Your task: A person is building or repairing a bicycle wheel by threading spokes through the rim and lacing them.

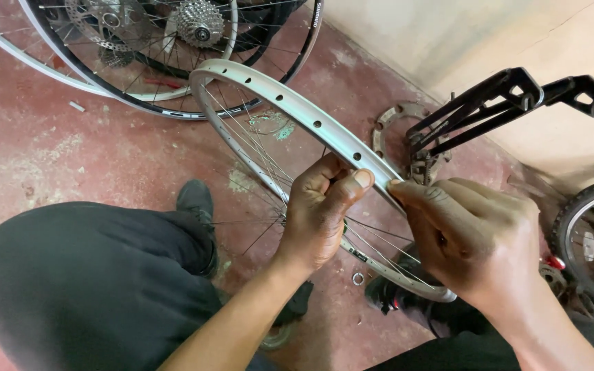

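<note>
Gripping a bare silver bicycle rim (pixel 290 103) with both hands, spokes (pixel 256 148) fanning down beneath the fingers. Left hand (pixel 321 213) closing around the rim's near side, thumb pressing flat on the top edge, fingers curling underneath among the spokes. Right hand (pixel 476 237) pinching the same rim just beside the left thumb, fingertips narrowing to a point against the metal, palm arching over the lower part of the hoop. Running up and away from the hands, the rim's drilled inner face showing a row of small holes. Lying on the red floor (pixel 49 144) below the hands, a small metal nut (pixel 357 278). Resting beyond the rim, well apart from the hands, other wheels (pixel 139 75), one carrying a gear cassette (pixel 199 22). Standing just past the right hand, a black metal rack (pixel 503 103), with a toothed ring (pixel 394 117) lying flat near it. Showing at the far right of the right hand, part of a knobby tyre (pixel 586 213). Bending up left of the left forearm, a knee in dark trousers (pixel 84 275).
</note>
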